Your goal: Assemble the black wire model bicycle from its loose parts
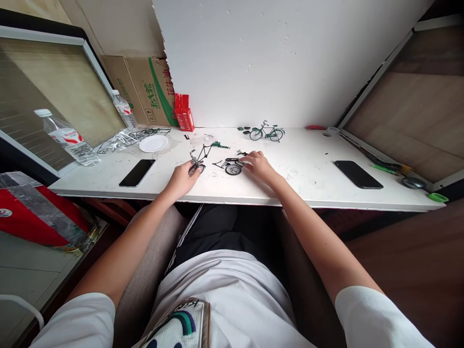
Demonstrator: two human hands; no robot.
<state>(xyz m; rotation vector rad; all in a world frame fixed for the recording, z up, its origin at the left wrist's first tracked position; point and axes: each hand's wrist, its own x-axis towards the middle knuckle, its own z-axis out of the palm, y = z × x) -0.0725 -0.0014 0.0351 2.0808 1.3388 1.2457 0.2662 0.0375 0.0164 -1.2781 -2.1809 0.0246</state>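
Observation:
My left hand (184, 180) is closed around the front wheel (196, 168) of a small model bicycle's front section. Its thin dark frame (205, 152) and handlebar stick up above my fingers, and a green piece (218, 144) lies at the frame's far end. The fingers of my right hand (260, 167) are bent at the right side of the rear wheel assembly (233, 167), which has a black rack or guard over it. Their tips are partly hidden. A small black part (241, 152) lies just beyond those fingers.
A complete green model bicycle (267, 132) stands at the back near dark bits. Phones lie left (137, 173) and right (358, 174). A white round lid (153, 143), part sprues, water bottles (68, 137), a red box (184, 113) and a carton (145, 92) are at left.

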